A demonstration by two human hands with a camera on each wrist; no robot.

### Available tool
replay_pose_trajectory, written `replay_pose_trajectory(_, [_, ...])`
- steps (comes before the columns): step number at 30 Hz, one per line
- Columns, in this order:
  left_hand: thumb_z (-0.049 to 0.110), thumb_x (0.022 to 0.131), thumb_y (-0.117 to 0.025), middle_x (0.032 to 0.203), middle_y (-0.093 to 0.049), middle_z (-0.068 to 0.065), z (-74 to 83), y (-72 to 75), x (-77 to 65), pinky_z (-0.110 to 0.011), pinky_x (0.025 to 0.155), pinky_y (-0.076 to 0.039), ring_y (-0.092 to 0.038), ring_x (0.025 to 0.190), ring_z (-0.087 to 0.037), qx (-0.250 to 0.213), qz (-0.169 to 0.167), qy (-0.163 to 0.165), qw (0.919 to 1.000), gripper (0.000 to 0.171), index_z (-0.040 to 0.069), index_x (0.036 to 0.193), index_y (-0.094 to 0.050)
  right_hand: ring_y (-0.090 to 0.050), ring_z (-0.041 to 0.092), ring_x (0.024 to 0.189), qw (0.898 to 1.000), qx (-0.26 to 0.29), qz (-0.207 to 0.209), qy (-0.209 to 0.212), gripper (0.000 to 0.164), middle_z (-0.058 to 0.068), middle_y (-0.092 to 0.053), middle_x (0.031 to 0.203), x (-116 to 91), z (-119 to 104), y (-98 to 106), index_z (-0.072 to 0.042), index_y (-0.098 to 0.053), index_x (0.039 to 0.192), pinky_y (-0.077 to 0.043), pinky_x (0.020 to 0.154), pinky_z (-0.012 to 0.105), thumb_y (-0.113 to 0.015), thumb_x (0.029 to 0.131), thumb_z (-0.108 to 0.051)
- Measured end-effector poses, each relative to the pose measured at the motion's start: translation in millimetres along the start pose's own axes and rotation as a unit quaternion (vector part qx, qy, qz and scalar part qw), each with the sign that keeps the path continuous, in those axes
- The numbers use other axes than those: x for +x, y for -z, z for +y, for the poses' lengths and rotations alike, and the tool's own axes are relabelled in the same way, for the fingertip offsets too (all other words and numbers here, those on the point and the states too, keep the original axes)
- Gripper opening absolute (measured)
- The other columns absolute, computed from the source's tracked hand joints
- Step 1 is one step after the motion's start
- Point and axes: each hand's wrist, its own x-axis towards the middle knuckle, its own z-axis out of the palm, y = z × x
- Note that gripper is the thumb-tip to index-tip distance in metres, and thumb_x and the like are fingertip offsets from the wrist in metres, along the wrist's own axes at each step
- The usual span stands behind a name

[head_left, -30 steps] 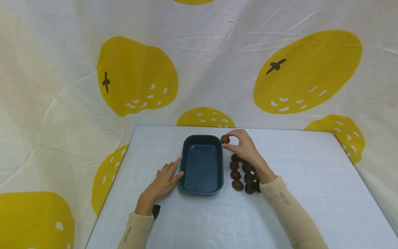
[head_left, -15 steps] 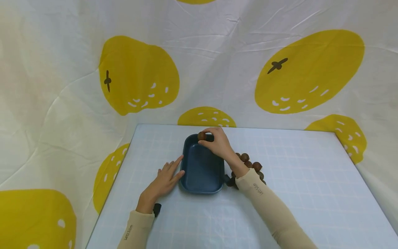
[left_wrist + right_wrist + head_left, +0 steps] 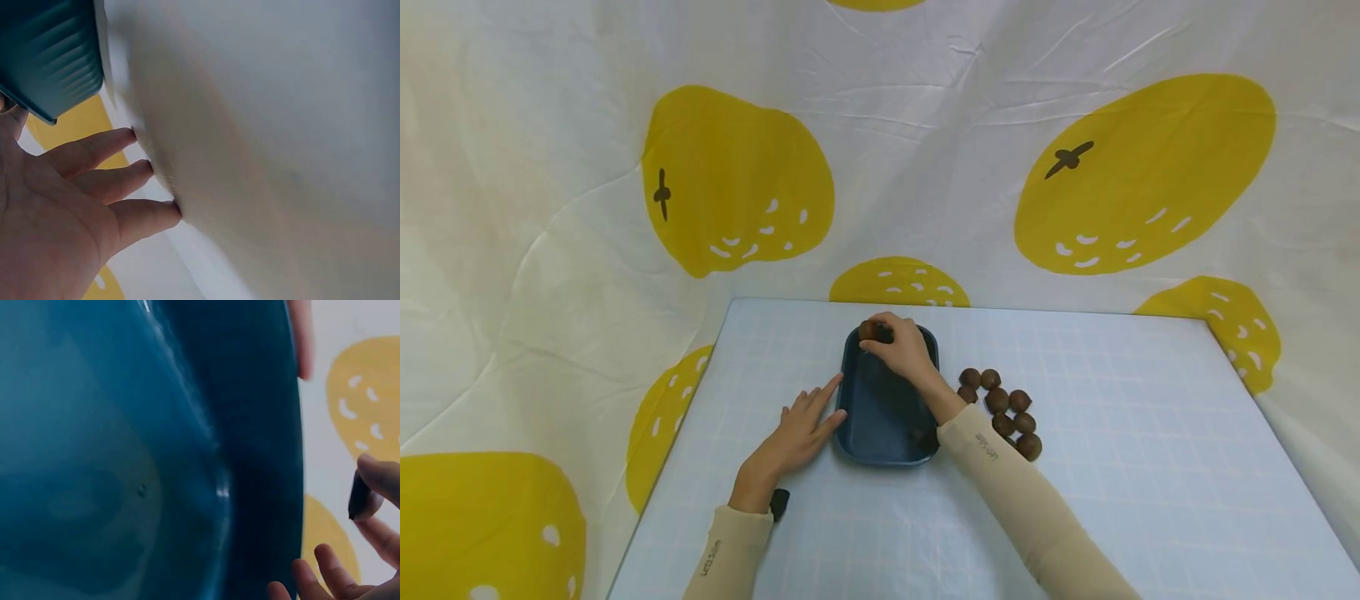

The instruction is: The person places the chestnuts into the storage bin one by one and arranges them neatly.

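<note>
The nut-like brown ball [image 3: 867, 330] is at the far left corner of a dark blue dish [image 3: 880, 404], pinched between the thumb and a finger of the right hand [image 3: 901, 350]; whether it touches the dish's rim cannot be told. The right wrist view shows the grip from the side, the ball darkened by shadow between the two digits, while the other fingers of that hand hang loosely bent beside the dish. The left hand [image 3: 795, 437] lies spread at the dish's left side, its forefinger and thumb reaching the dish wall and, in the left wrist view, three further fingertips resting on the bench [image 3: 1150, 458]. The dish is a deep rectangle with rounded corners, standing with its long sides running away from the person; the right forearm crosses its right edge. Just to the right of the dish, a cluster of similar brown balls [image 3: 997, 401] lies close together on the bench, some partly hidden by the right sleeve [image 3: 1030, 508]. Both sleeves are beige with small dark lettering. A small black object [image 3: 780, 504] shows beside the left wrist. Behind the bench hangs a creased white cloth [image 3: 925, 167] printed with large yellow fruit.
</note>
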Motion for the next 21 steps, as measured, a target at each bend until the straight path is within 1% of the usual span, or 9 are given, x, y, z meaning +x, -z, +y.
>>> replay_pose_trajectory(3, [0.062,0.103,-0.035,0.161,-0.026,-0.018,1.5,1.2,-0.8,-0.077,0.106,-0.004,-0.011,0.146,-0.05,0.0,-0.002,0.003,1.0,0.065,0.042,0.16,-0.012,-0.06,0.032,0.115,0.999,0.016,-0.003,-0.044,0.044,0.013,-0.065,0.125,-1.3,2.8,-7.3,-0.011,-0.065,0.129,-0.048,0.094,0.05,-0.078,0.089,-0.025])
replay_pose_trajectory(5, [0.062,0.103,-0.035,0.162,-0.025,-0.017,2.7,1.7,-1.0,-0.076,0.106,-0.003,-0.01,0.146,-0.05,-0.001,-0.004,0.004,1.0,0.066,0.042,0.161,-0.012,-0.059,0.03,0.116,0.997,0.021,0.0,-0.07,0.045,0.011,-0.065,0.127,-1.6,6.7,-12.9,-0.013,-0.064,0.131,-0.049,0.093,0.049,-0.078,0.09,-0.026])
replay_pose_trajectory(8, [0.063,0.102,-0.035,0.162,-0.024,-0.017,4.3,1.6,-0.8,-0.076,0.107,-0.003,-0.01,0.146,-0.05,-0.002,-0.004,0.007,1.0,0.066,0.042,0.16,-0.012,-0.06,0.028,0.116,0.996,0.016,0.002,-0.09,0.045,0.009,-0.065,0.127,-1.2,13.9,-20.8,-0.013,-0.064,0.131,-0.049,0.092,0.046,-0.078,0.09,-0.026])
replay_pose_trajectory(11, [0.062,0.103,-0.035,0.161,-0.025,-0.018,5.2,1.0,-0.9,-0.076,0.107,-0.004,-0.011,0.146,-0.051,-0.003,-0.001,0.006,1.0,0.066,0.041,0.161,-0.013,-0.06,0.028,0.113,0.996,0.002,0.002,-0.094,0.045,0.009,-0.066,0.126,-0.8,19.1,-26.0,-0.012,-0.065,0.13,-0.05,0.092,0.045,-0.079,0.089,-0.025])
replay_pose_trajectory(16, [0.062,0.103,-0.035,0.161,-0.025,-0.018,5.5,0.7,-1.4,-0.076,0.107,-0.004,-0.012,0.146,-0.051,0.0,-0.001,0.006,1.0,0.066,0.04,0.161,-0.013,-0.058,0.03,0.11,0.995,-0.008,-0.004,-0.095,0.043,0.011,-0.066,0.122,-0.8,25.0,-29.6,-0.012,-0.067,0.128,-0.049,0.09,0.046,-0.08,0.088,-0.024])
replay_pose_trajectory(19, [0.062,0.103,-0.034,0.162,-0.024,-0.016,5.2,1.5,-1.1,-0.075,0.107,-0.004,-0.01,0.147,-0.05,0.0,-0.004,0.008,1.0,0.065,0.042,0.16,-0.011,-0.055,0.032,0.112,0.994,-0.028,-0.012,-0.101,0.043,0.01,-0.066,0.121,-1.3,29.4,-31.4,-0.014,-0.068,0.127,-0.046,0.092,0.05,-0.08,0.088,-0.026])
replay_pose_trajectory(21, [0.061,0.103,-0.035,0.162,-0.024,-0.016,5.0,2.6,-0.9,-0.076,0.107,-0.004,-0.01,0.146,-0.05,-0.002,-0.002,0.007,1.0,0.065,0.043,0.16,-0.011,-0.053,0.033,0.115,0.993,-0.051,-0.015,-0.102,0.044,0.009,-0.066,0.122,-0.7,31.5,-32.6,-0.016,-0.068,0.128,-0.043,0.095,0.054,-0.08,0.088,-0.028])
